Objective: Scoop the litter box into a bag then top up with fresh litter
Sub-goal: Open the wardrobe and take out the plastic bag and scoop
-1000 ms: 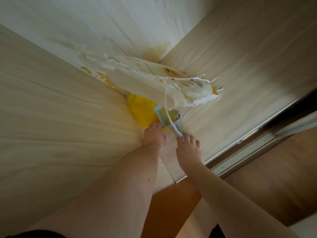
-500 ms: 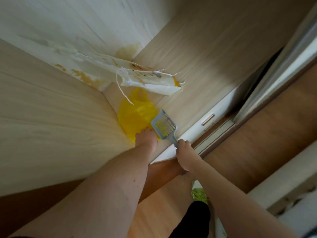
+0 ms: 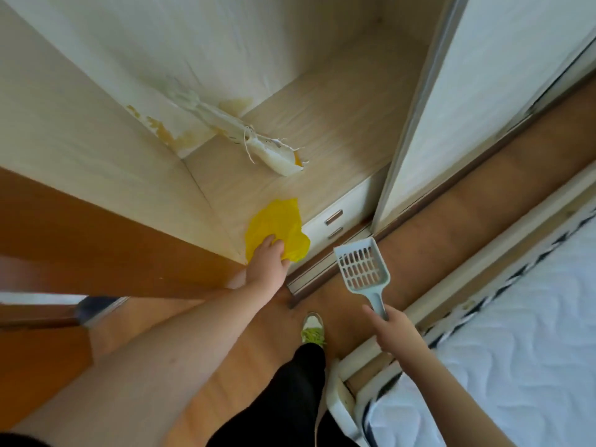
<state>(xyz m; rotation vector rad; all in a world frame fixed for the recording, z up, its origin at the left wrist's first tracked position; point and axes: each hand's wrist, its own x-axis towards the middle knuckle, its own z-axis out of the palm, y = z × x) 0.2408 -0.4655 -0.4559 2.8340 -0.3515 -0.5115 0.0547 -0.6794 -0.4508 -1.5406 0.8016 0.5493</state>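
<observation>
A crumpled yellow plastic bag [image 3: 276, 224] lies at the front corner of a pale wooden wardrobe shelf [image 3: 338, 130]. My left hand [image 3: 269, 262] grips its near edge, fingers curled into the plastic. My right hand [image 3: 392, 327] holds the handle of a light blue slotted litter scoop [image 3: 361, 267], raised in the air over the floor, to the right of the bag and clear of the shelf. A white woven litter sack [image 3: 258, 140] with a torn, frayed mouth leans in the back corner of the shelf. No litter box is in view.
Two white drawers [image 3: 335, 221] sit under the shelf, with a sliding door [image 3: 477, 91] and its floor track to the right. A mattress on a bed frame [image 3: 522, 333] fills the right side. My leg and green-laced shoe [image 3: 312, 329] stand on the orange wooden floor.
My right hand has pulled the scoop off the shelf, back and to the right. My left hand has closed on the yellow bag. The view has backed away from the wardrobe.
</observation>
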